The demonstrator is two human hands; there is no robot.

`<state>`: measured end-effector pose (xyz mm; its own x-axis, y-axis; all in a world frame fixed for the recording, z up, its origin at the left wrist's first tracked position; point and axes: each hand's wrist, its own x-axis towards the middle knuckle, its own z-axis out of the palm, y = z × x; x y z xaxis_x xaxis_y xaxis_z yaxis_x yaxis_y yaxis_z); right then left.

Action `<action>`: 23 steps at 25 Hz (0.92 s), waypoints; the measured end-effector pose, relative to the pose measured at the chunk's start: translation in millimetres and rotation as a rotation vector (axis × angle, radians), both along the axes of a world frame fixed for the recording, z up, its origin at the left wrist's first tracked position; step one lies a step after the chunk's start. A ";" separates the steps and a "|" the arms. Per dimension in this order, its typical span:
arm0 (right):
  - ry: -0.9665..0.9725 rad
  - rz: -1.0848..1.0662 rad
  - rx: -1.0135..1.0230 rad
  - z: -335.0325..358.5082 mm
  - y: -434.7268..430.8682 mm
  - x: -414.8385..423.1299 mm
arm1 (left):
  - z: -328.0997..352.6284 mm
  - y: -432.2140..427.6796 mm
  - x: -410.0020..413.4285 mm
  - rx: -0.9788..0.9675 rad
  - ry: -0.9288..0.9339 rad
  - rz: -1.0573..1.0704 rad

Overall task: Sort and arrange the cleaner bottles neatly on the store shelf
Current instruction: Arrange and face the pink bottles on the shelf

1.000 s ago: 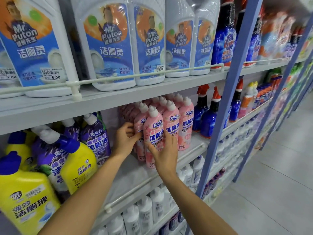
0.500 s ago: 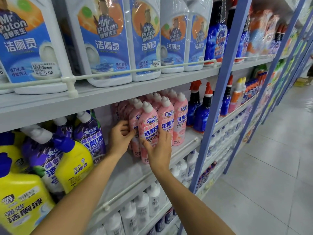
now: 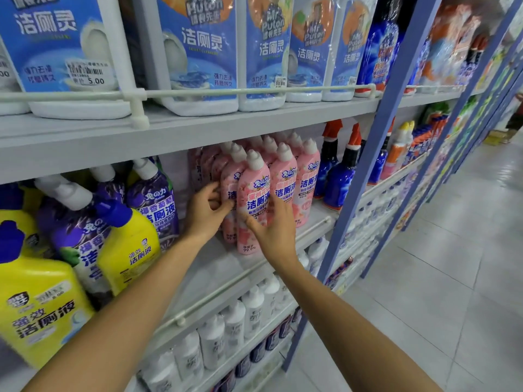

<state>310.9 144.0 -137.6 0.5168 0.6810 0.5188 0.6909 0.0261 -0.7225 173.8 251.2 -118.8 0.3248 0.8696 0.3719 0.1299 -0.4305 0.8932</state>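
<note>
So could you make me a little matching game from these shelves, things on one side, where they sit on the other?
Things:
1 jugs
2 pink bottles
3 yellow bottles
4 spray bottles

Places:
a left end, middle shelf
b top shelf
c centre, middle shelf
d right end, middle shelf

Pairs: 1-b, 2-c, 3-a, 4-d

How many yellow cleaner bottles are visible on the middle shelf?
3: large yellow bottle nearest the camera, far left; second yellow bottle right of it, beside purple bottles; third yellow bottle behind, at the left edge. Others may be hidden.
</note>
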 end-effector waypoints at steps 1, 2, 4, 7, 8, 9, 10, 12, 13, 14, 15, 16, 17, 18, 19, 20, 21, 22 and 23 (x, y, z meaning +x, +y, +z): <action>-0.026 0.053 -0.022 2.4 -3.5 7.2 | 2.8 -6.9 -4.1 -0.024 0.032 -0.020; -0.055 0.118 -0.041 4.9 -8.7 13.4 | 5.7 -15.8 -11.5 -0.048 0.061 -0.035; -0.070 0.219 -0.057 11.1 -22.5 23.2 | 14.5 -34.4 -29.3 -0.069 0.102 -0.040; 0.016 0.388 -0.106 30.4 -46.8 19.9 | 29.0 -66.0 -65.5 -0.022 0.129 0.026; 0.041 0.479 -0.138 37.5 -53.0 16.2 | 33.4 -78.9 -77.6 -0.008 0.146 0.038; 0.050 0.560 -0.157 46.8 -57.2 10.2 | 39.6 -92.9 -89.3 -0.004 0.165 0.047; 0.037 0.628 -0.158 56.3 -60.4 2.8 | 45.5 -107.2 -100.6 -0.008 0.179 0.058; 0.030 0.736 -0.136 69.7 -60.8 -12.0 | 57.9 -136.8 -122.2 -0.013 0.202 0.107; 0.033 0.782 -0.125 74.1 -60.5 -19.7 | 64.5 -151.9 -133.3 -0.006 0.210 0.140; 0.028 0.827 -0.110 76.6 -59.7 -29.1 | 69.5 -165.5 -146.8 0.003 0.213 0.174; 0.029 0.875 -0.096 76.4 -57.9 -39.9 | 72.9 -179.1 -163.0 0.009 0.222 0.222; 0.029 0.925 -0.090 76.6 -57.6 -51.3 | 73.9 -191.2 -180.6 0.009 0.230 0.279; 0.031 0.985 -0.092 76.7 -58.8 -67.8 | 74.3 -205.1 -201.8 0.002 0.242 0.348; 0.039 1.034 -0.104 76.6 -60.8 -84.7 | 73.3 -216.3 -222.6 -0.008 0.259 0.410; 0.055 1.078 -0.114 78.0 -64.6 -101.8 | 73.1 -226.6 -241.6 -0.014 0.275 0.473; 0.061 1.112 -0.114 79.8 -68.4 -120.3 | 72.7 -235.3 -260.7 -0.019 0.287 0.535; 0.050 1.136 -0.108 80.6 -70.4 -138.7 | 71.8 -241.6 -279.0 -0.023 0.284 0.589; 0.033 1.157 -0.101 84.0 -73.7 -159.8 | 71.0 -246.3 -299.9 -0.034 0.280 0.639; 0.026 1.175 -0.100 86.2 -74.6 -179.4 | 71.2 -250.0 -317.3 -0.048 0.279 0.671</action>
